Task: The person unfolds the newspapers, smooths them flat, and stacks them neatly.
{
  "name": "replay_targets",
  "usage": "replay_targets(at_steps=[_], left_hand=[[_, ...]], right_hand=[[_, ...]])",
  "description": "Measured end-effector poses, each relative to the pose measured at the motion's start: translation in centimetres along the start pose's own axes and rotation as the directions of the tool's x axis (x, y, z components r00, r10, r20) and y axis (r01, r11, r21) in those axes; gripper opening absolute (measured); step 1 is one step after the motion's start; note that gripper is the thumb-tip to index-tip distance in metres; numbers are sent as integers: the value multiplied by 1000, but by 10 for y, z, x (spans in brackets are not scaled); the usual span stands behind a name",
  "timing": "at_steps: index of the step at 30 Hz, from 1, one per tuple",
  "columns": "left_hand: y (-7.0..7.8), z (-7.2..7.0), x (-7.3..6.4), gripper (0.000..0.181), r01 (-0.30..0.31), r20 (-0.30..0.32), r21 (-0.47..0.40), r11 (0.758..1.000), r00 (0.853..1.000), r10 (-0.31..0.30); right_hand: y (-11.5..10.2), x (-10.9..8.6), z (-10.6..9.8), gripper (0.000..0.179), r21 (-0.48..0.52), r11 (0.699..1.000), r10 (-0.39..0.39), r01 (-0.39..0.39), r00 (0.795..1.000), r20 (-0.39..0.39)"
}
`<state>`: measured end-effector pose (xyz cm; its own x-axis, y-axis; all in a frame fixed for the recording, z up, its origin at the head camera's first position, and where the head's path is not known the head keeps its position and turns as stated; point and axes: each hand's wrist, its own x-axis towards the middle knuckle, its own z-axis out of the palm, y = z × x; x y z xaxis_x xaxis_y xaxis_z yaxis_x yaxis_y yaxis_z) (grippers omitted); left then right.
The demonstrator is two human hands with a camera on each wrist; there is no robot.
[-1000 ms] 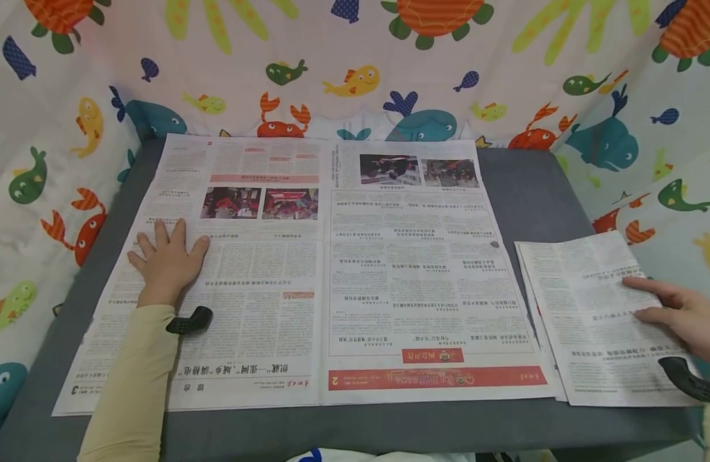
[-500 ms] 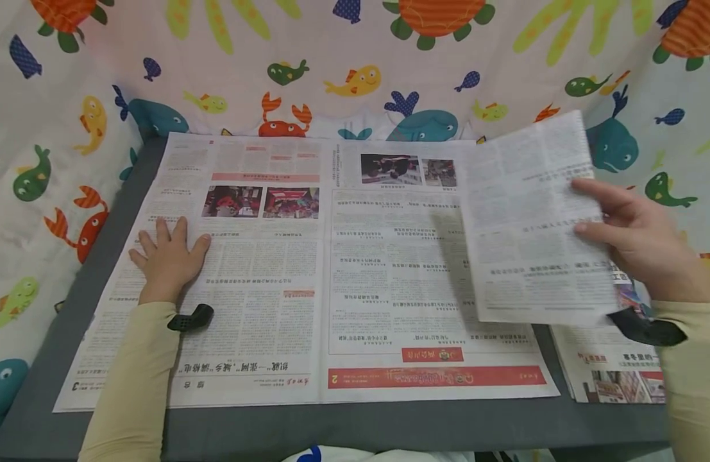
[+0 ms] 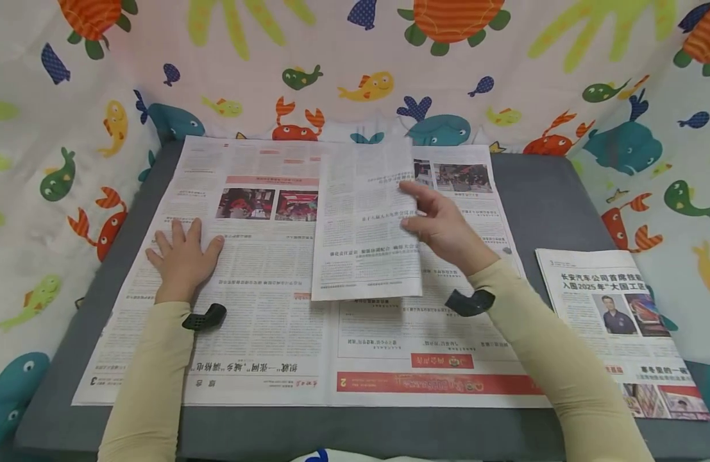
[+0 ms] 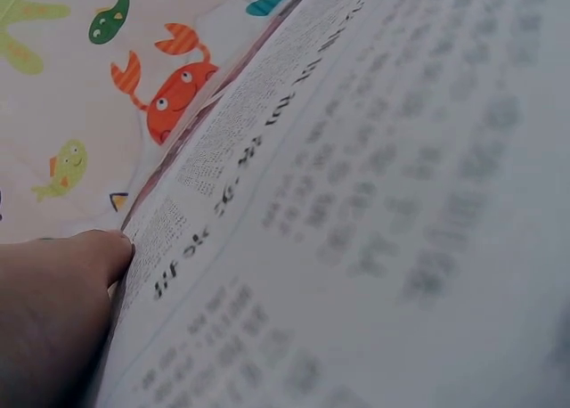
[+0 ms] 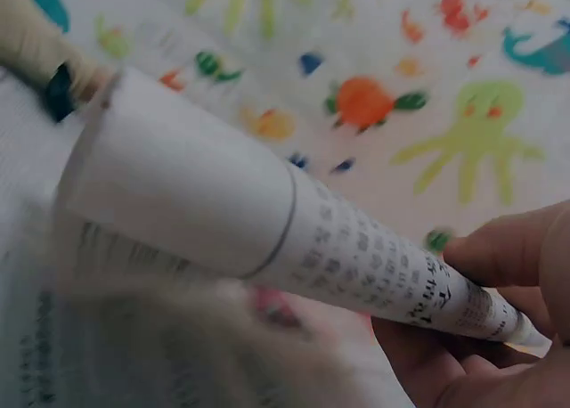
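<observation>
A wide newspaper lies spread open on the grey table, its print upside down in the head view. My left hand rests on its left page with the fingers spread. Above the middle of the spread, a folded newspaper is held up, its right edge pinched between the thumb and fingers of my right hand. In the right wrist view the held newspaper bends into a curve, fingers below it and thumb above. The left wrist view shows the thumb beside the printed sheet.
Another folded newspaper with colour photos lies at the table's right side. The grey table shows around the sheets. A white curtain printed with sea animals hangs behind and at both sides.
My right hand has lifted the folded newspaper off the right side and carried it left over the open spread. A newspaper with photos is uncovered there. My left hand stays on the left page.
</observation>
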<state>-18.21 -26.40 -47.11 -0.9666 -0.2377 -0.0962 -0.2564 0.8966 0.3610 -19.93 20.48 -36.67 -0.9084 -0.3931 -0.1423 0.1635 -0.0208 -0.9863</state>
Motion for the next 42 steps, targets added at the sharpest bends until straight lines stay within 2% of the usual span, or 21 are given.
replay_targets(at_steps=[4, 8, 13, 16, 22, 25, 28, 30, 32, 35, 37, 38, 40, 42], left_hand=[[1, 2, 0, 81, 1, -3, 0, 1000, 1000, -1], [1, 2, 0, 81, 0, 4, -3, 1000, 1000, 0], [-1, 2, 1, 81, 1, 2, -9, 1000, 1000, -1], [-2, 1, 1, 81, 0, 0, -4, 1000, 1000, 0], [-1, -3, 1, 79, 8, -3, -35, 999, 1000, -8], [9, -10, -2, 78, -14, -32, -74, 997, 999, 12], [32, -17, -11, 73, -108, -56, -84, 991, 993, 103], [55, -17, -21, 69, -206, -33, -67, 976, 978, 204], [81, -11, -33, 66, -313, 28, -45, 949, 949, 315], [116, 4, -52, 64, -446, 140, -40, 894, 884, 447], [133, 17, -62, 63, -506, 191, -42, 861, 842, 504], [138, 23, -67, 62, -528, 204, -45, 848, 826, 525], [146, 35, -73, 61, -563, 212, -29, 826, 804, 555], [148, 45, -76, 60, -576, 210, -14, 817, 797, 566]], right_hand=[[47, 13, 1, 75, -137, 979, 140, -150, 987, -79], [69, 14, -8, 77, -249, 950, 157, -191, 976, -150], [72, 12, -18, 76, -382, 906, 104, -182, 971, -215], [70, 11, -19, 77, -416, 890, 110, -186, 974, -200], [62, 7, -21, 79, -528, 831, 107, -177, 981, -161], [54, 4, -23, 78, -584, 787, 110, -197, 977, -181], [47, 2, -24, 76, -667, 721, 66, -186, 977, -201], [42, 1, -18, 75, -718, 681, 10, -147, 982, -191], [40, 2, -6, 75, -779, 620, -49, -91, 987, -155], [40, 3, 24, 77, -852, 523, -81, -7, 995, -58], [43, 2, 46, 81, -894, 448, -60, 35, 998, 9], [46, 1, 56, 83, -909, 414, -43, 55, 998, 41], [54, 1, 73, 87, -930, 358, -5, 86, 996, 90], [63, 0, 85, 90, -943, 319, 43, 95, 992, 115]])
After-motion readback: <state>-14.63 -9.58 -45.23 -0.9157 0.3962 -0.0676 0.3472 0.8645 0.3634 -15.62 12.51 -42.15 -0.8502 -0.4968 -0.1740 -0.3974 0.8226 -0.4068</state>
